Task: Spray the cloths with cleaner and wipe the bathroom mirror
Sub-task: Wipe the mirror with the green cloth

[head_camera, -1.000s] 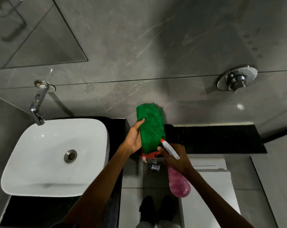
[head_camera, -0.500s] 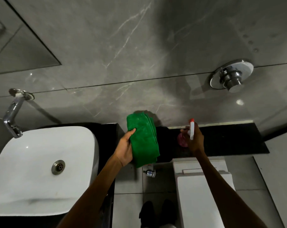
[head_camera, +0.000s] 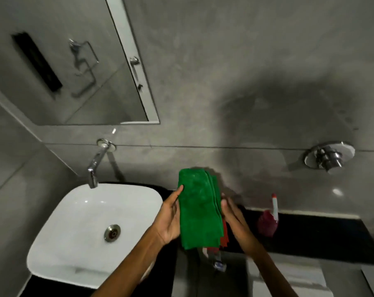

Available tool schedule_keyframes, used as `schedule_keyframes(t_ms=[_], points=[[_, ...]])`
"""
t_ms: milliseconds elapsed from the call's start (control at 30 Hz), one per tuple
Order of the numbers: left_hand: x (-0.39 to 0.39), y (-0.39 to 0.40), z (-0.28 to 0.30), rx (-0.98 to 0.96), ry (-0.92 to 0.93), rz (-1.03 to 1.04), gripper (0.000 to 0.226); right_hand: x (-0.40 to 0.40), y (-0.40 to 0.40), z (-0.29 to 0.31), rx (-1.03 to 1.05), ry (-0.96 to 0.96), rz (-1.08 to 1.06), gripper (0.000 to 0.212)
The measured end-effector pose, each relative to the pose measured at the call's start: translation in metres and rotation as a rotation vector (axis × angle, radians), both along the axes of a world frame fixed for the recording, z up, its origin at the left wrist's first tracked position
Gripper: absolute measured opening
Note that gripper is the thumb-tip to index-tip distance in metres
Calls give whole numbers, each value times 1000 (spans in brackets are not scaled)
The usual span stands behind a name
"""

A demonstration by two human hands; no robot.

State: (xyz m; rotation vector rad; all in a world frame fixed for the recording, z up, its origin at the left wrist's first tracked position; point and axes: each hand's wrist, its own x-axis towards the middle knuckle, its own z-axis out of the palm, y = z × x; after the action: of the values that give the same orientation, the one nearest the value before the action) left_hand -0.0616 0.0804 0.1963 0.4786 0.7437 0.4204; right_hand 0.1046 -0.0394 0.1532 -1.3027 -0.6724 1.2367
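A: Holding a folded green microfibre cloth (head_camera: 200, 207) upright between them, the person's two bare hands sit in front of the grey tiled wall (head_camera: 235, 71). The left hand (head_camera: 170, 219) presses its palm and fingers against the cloth's left edge, thumb on the front face.

B: And the right hand (head_camera: 235, 219)?

A: It closes on the cloth's right edge, where the folded layers show. A red cloth (head_camera: 224, 237) peeks out behind the green one at the lower right, caught in the same grip as far as the view shows.

B: Where is the cleaner?

A: A pink spray bottle with a white and red trigger head (head_camera: 269, 219) stands on the black stone surface (head_camera: 323, 234), just to the right of the right hand and apart from it. Nobody is touching it.

B: What else is around?

A: A white rounded ceramic basin (head_camera: 81, 228) with a metal drain lies left of the hands, under a chrome wall tap (head_camera: 96, 166). Above the tap hangs the rectangular wall mirror with a pale frame (head_camera: 74, 61), well apart from the cloths. A round chrome wall valve (head_camera: 329, 156) sits on the wall at the far right. The picture is slightly blurred.
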Motion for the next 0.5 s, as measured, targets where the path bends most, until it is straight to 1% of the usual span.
schedule_keyframes(t_ms=[33, 67, 100, 167, 267, 367, 433, 467, 500], points=[[-8, 4, 16, 14, -25, -1, 51, -7, 18, 27, 57, 182, 128, 73], [-22, 12, 37, 57, -38, -8, 52, -19, 40, 59, 93, 291, 227, 70], [-31, 20, 57, 95, -70, -9, 52, -29, 58, 88, 101, 343, 255, 68], [-48, 39, 97, 167, -126, 4, 52, -53, 89, 137, 109, 376, 246, 70], [-80, 76, 158, 289, -182, 27, 54, -94, 132, 199, 151, 343, 172, 56], [-114, 121, 219, 463, -202, 27, 55, -136, 172, 263, 263, 260, 56, 52], [-135, 156, 256, 636, -206, 47, 54, -158, 195, 309, 382, 233, -30, 46], [-150, 174, 278, 745, -208, 82, 53, -169, 209, 336, 450, 196, -95, 42], [-159, 186, 295, 875, -172, 148, 52, -171, 218, 356, 515, 147, -191, 40]])
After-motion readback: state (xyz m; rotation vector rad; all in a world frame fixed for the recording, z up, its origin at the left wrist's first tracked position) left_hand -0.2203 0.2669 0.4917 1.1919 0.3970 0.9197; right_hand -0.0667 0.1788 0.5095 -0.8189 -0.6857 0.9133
